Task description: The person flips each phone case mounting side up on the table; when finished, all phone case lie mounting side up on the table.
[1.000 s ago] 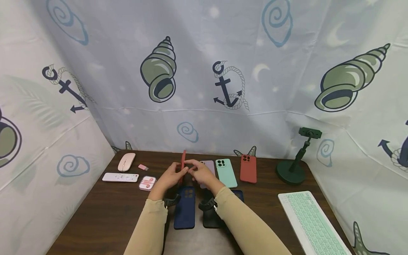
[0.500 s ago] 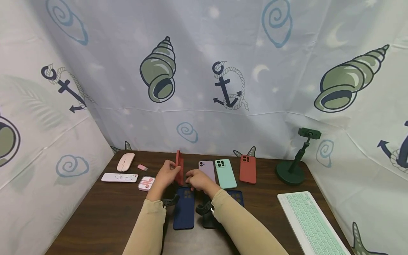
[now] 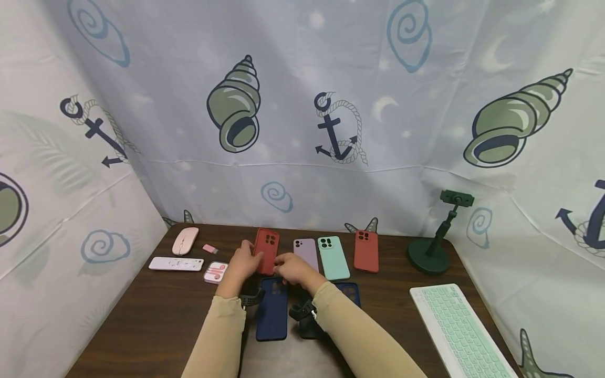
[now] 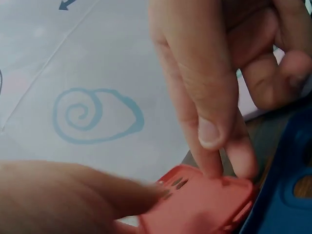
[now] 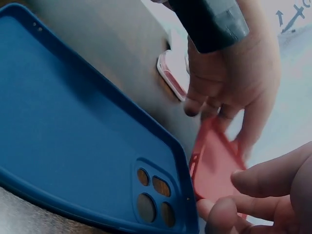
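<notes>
A red phone case (image 3: 267,252) leans slightly at the back of the table, between my hands. My left hand (image 3: 243,263) holds its left edge, with the thumb lying over the case in the left wrist view. My right hand (image 3: 295,270) pinches its near right corner; in the right wrist view the thumb and fingers of that hand (image 5: 265,195) meet around the red case (image 5: 214,168). A dark blue phone case (image 3: 271,310) lies just in front, its raised rim and camera holes visible in the right wrist view.
To the right lie a lilac phone case (image 3: 306,252), a mint phone case (image 3: 334,258) and another red case (image 3: 366,251). A black case and another blue case (image 3: 351,291) are partly behind my right arm. Mouse (image 3: 185,241), remote (image 3: 176,263), earphone box (image 3: 215,272), green stand (image 3: 430,254) and keyboard (image 3: 465,328) surround.
The red phone case stood edge-on, then turned and tipped back until its face shows. My left hand stays on its left edge; my right hand dropped from its upper part to the near corner.
</notes>
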`<state>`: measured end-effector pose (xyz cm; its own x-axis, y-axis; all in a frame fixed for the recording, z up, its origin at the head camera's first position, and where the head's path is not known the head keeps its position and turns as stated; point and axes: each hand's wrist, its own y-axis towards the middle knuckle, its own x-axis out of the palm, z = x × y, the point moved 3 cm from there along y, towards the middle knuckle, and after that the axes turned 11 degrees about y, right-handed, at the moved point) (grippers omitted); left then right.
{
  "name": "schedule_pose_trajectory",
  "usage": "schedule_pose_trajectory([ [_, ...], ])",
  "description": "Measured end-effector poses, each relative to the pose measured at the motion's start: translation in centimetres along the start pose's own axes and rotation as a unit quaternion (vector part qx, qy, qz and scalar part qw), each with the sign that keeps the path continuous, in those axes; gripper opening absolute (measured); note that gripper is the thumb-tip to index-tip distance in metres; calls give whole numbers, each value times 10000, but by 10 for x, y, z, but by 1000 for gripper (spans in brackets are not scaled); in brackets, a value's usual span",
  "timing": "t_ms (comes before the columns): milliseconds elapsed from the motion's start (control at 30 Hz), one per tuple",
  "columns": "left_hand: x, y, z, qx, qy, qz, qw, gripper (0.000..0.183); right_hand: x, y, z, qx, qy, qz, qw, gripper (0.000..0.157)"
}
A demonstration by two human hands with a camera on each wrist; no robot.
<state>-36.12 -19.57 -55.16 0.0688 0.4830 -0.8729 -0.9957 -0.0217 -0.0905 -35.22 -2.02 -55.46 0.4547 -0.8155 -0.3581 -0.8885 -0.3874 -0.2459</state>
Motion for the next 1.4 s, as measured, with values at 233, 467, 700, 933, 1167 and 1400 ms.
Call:
schedule_pose_trajectory([
  [233, 10, -1, -2, -175, 590, -508, 9968, 80, -1, -4, -1, -191, -326, 14, 9993, 48],
  [467, 8, 1, 3, 3, 451, 37, 9990, 71, -5, -10, 0, -335, -181, 254, 9990, 41],
  [700, 10, 2, 31, 1200, -532, 558, 9898, 53, -18, -13, 2, -718, -514, 1006, 9910, 26],
  [933, 23, -6, 57, 1761, -761, 559, 9798, 56, -42, -24, 12, -671, -843, 1739, 9789, 30],
  [1167, 40, -12, 70, 1917, -504, 78, 9801, 66, -65, -34, 25, -465, -1347, 2070, 9679, 33],
  [1400, 50, -15, 76, 1959, -154, -124, 9804, 71, -74, -37, 29, -373, -1631, 2000, 9654, 17],
])
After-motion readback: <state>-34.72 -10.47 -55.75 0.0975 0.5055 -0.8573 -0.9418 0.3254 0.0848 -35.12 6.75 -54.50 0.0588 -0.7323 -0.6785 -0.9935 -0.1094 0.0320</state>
